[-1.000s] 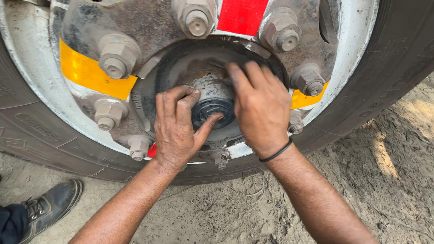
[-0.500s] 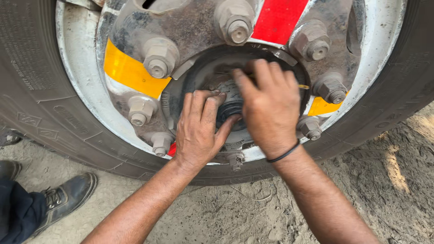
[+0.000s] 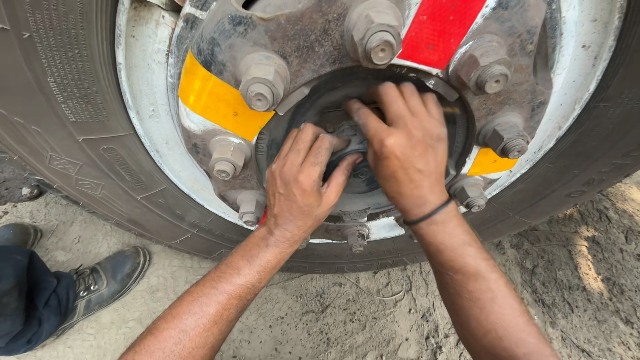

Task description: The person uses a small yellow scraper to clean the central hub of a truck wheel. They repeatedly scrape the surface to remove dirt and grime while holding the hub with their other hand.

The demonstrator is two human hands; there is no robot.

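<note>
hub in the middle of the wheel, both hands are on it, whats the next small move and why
Probably a short further twist of the dark round part at the hub centre. The left hand and right hand both press into the recess, fingers around that part, and it sits seated in the hub. The lug nuts around it are all in place, so the work looks confined to the centre.
</note>
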